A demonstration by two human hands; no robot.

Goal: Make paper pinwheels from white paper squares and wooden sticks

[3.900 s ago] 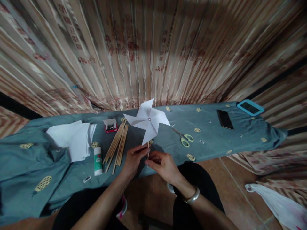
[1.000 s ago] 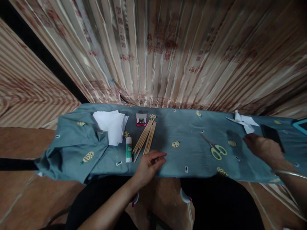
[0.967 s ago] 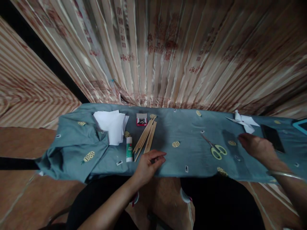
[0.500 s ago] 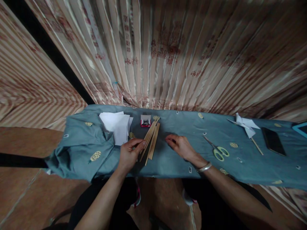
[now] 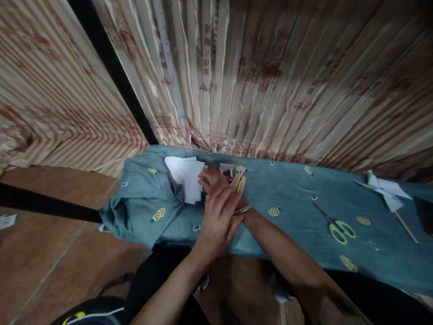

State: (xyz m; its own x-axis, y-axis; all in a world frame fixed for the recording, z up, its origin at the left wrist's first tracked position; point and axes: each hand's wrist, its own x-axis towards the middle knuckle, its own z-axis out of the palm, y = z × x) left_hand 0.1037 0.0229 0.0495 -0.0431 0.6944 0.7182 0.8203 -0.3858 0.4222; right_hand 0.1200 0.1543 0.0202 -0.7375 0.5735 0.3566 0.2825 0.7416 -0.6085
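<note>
My left hand lies across my right wrist, its fingers and thumb closed around a silver bracelet. Crossed over to the left, my right hand has loosely bent fingers, slightly apart, with nothing visible in them. Its fingertips hover by the right edge of a stack of white paper sheets; whether they touch it I cannot tell. A bundle of thin wooden sticks lies just behind my hands, its lower part hidden by them. Beyond my right hand stands a small red box, partly covered, with small dark items inside.
Green-handled scissors lie open on the blue-green tablecloth to the right. Farther right are a white paper pinwheel on a stick and a dark phone. A curtain hangs behind the table, with a black pole at left.
My right hand has swung left across the sticks. My left hand has moved off the sticks onto my right wrist. The view has turned left, shifting everything rightward.
</note>
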